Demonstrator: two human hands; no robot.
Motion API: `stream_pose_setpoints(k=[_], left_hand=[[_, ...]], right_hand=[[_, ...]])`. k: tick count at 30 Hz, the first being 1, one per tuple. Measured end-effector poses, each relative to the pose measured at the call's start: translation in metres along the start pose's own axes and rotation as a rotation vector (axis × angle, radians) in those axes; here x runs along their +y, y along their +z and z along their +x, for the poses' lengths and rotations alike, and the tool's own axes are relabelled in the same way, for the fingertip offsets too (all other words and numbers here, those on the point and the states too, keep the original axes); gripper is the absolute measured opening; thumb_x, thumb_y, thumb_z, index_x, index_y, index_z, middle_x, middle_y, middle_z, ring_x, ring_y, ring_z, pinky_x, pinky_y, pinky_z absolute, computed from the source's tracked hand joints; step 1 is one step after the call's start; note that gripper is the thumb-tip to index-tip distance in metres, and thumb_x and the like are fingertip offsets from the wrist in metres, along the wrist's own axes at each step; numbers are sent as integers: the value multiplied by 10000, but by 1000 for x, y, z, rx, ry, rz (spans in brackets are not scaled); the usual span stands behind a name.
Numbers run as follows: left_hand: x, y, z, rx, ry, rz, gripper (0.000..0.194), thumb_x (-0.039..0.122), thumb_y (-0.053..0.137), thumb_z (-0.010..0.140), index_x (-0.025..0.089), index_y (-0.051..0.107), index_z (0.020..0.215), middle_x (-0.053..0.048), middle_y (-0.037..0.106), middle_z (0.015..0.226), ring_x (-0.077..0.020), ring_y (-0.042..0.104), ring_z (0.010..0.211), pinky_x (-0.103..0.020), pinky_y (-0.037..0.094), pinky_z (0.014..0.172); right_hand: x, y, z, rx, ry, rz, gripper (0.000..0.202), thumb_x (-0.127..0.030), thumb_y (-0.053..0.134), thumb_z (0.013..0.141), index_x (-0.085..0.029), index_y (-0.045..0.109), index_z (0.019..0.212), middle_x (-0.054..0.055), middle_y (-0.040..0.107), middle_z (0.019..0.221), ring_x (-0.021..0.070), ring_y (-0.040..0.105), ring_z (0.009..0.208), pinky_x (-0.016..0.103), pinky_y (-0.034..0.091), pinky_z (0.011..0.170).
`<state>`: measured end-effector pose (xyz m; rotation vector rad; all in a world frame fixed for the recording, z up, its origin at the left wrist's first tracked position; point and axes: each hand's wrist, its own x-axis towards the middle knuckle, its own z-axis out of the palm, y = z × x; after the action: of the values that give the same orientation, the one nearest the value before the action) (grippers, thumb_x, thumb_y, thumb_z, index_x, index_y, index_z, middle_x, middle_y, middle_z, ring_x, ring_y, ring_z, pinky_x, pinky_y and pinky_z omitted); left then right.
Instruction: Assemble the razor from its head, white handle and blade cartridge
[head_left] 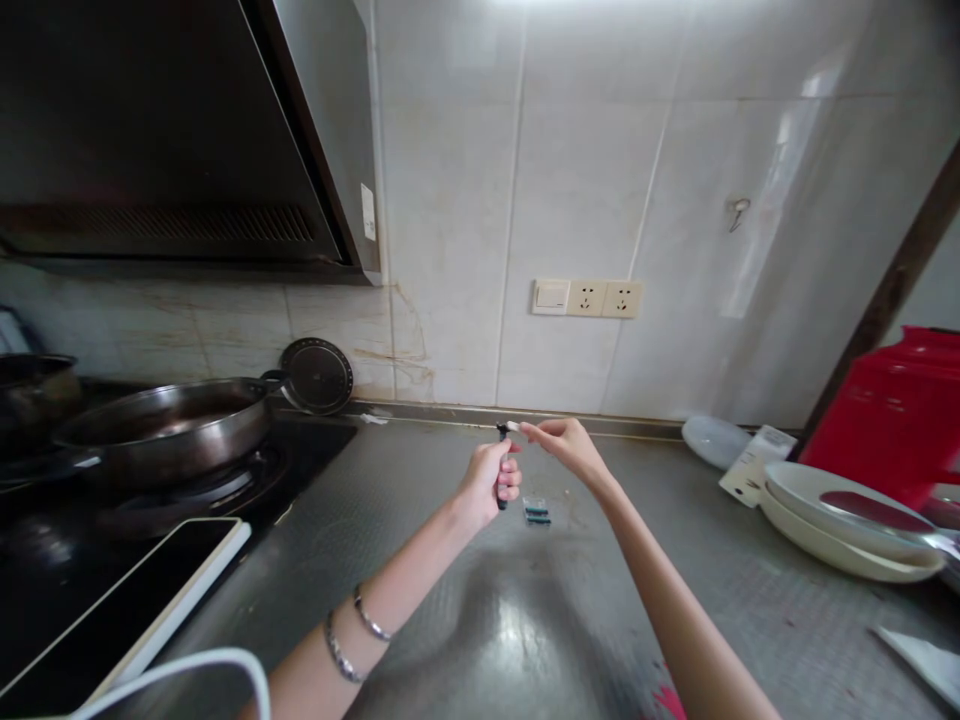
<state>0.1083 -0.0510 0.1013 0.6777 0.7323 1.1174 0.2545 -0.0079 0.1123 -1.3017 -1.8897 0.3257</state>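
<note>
My left hand (489, 474) is wrapped round the dark, slim handle of what looks like a razor (502, 490), held upright above the counter with its small black head at the top. Between the fingertips of my right hand (568, 446) is a small white piece (514, 426), perhaps tissue, touching or very close to the razor's head; contact is too small to make out. Just below and right of my left hand, a small clear pack with dark teal-edged strips (537, 513), like razor cartridges, lies on the counter.
A steel pan (169, 425) sits on the black stove at left, near a round black disc (318, 376). A phone-like device (127, 620) with a white cable is at lower left. Plates (847, 525), a white card (757, 465) and a red container (889, 410) stand at right.
</note>
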Motion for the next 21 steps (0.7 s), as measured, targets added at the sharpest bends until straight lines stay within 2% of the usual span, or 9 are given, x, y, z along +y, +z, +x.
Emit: stream_pose_setpoints(k=[2,5,10,15,19,21], left_hand=[[-4,0,1,10,-14,-5,119,228,399,849,152,442,769,98,258,454,-10,193,304,-144,78,330],[-9,-1,3,29,-20,13,120,212,393,853,150,435,759,99,259,453,-6,190,301,-148,66,334],[-16,-1,4,60,-18,35,118,243,455,827,160,422,751,106,261,447,-5,186,299,-151,68,334],[-18,-1,4,71,-10,62,137,247,470,813,168,403,724,106,259,445,-4,183,299,-155,62,336],[-19,-2,5,57,5,71,155,270,505,789,166,408,725,108,262,453,-3,186,304,-155,66,332],[-20,-2,5,63,-1,80,161,273,505,787,166,407,716,108,259,452,-2,185,303,-155,66,329]], right_hand=[[5,2,2,-3,39,-27,587,-671,428,702,-153,689,611,-16,437,434,108,404,476,214,241,461],[9,3,2,74,55,-110,565,-662,432,704,-169,693,619,-7,475,451,125,441,514,217,260,495],[8,2,0,-64,-52,-90,589,-666,419,712,-153,671,573,-4,496,454,122,448,510,215,267,501],[6,1,-1,77,-17,-179,565,-647,401,738,-174,685,619,8,547,488,143,492,565,222,292,560],[5,2,-1,-40,-57,-139,578,-661,405,728,-167,675,598,-1,528,469,129,474,527,218,287,539],[3,4,-1,-1,-53,-176,561,-663,415,722,-184,682,607,3,545,476,138,485,547,228,298,566]])
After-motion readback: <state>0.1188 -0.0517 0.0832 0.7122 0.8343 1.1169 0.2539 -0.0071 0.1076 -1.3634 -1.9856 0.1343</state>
